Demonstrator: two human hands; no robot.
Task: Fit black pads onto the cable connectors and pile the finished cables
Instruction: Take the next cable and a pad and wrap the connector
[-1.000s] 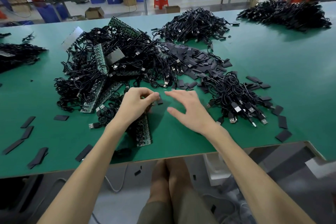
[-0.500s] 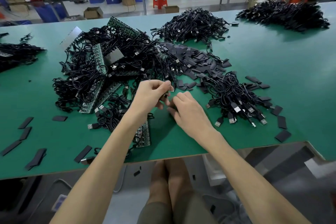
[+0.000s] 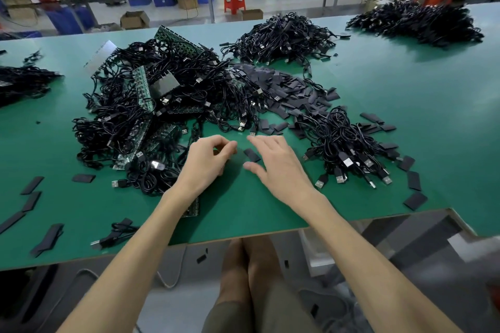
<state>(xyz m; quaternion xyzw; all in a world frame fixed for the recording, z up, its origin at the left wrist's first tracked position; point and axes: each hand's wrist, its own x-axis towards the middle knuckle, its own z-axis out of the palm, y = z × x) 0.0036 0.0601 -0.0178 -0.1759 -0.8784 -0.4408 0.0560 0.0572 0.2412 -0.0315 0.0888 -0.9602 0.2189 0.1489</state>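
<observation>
My left hand [image 3: 208, 162] rests on the green table [image 3: 243, 208] with its fingers curled. Its thumb and forefinger pinch a small dark piece that the fingers mostly hide. My right hand [image 3: 278, 167] hovers beside it with fingers spread and straight, holding nothing. A loose black pad [image 3: 251, 154] lies between the two hands under the right fingertips. A heap of black pads [image 3: 286, 92] sits behind the hands. A bundle of black cables with USB connectors [image 3: 343, 154] lies to the right. A big tangle of cables [image 3: 151, 116] lies to the left.
Green circuit boards [image 3: 142, 88] are mixed into the left tangle. More cable piles sit at the back [image 3: 284, 38] and far right [image 3: 416, 21]. Single pads [image 3: 32, 201] are scattered along the front left and near the right edge [image 3: 414, 180]. A person sits at the back right.
Both hands, raised and close together half a second ago, have come down to the table and moved apart. The right hand's fingers have spread out.
</observation>
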